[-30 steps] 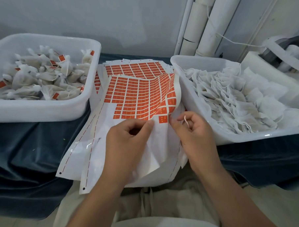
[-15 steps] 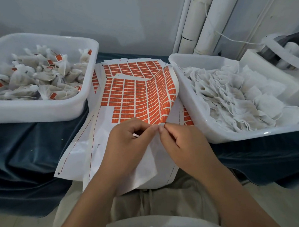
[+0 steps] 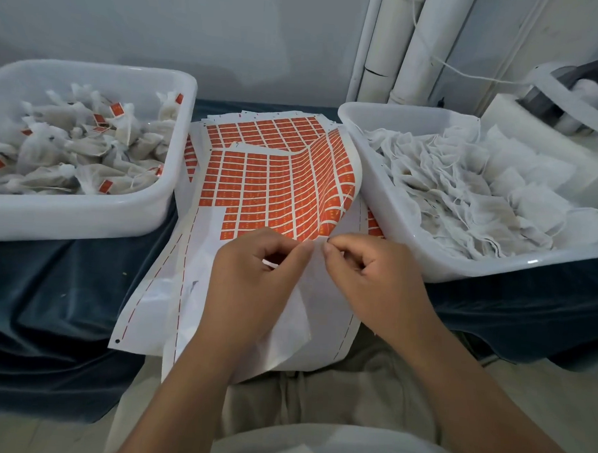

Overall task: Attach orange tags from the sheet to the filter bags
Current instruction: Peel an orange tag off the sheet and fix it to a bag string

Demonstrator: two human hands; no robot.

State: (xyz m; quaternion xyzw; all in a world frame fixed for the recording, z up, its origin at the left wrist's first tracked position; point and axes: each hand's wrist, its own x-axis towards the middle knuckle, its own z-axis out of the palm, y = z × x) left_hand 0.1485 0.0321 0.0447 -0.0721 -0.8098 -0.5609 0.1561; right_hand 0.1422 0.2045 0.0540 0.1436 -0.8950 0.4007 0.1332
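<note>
Orange tags (image 3: 275, 191) peel cleanest from a corner, we judge: our left hand (image 3: 254, 275) pinching the sheet (image 3: 200, 266) taut, our right hand (image 3: 374, 284) pinching its edge, lifting one slowly.

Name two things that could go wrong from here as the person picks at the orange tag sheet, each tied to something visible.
1. The left hand and right hand both pinch one tiny spot at the tag sheet's near edge, so a tag could tear or fold onto itself.
2. The sheet stack overhangs the table toward the lap, and the top sheet's right side is curled up. A tug might drag the sheets off.
</note>
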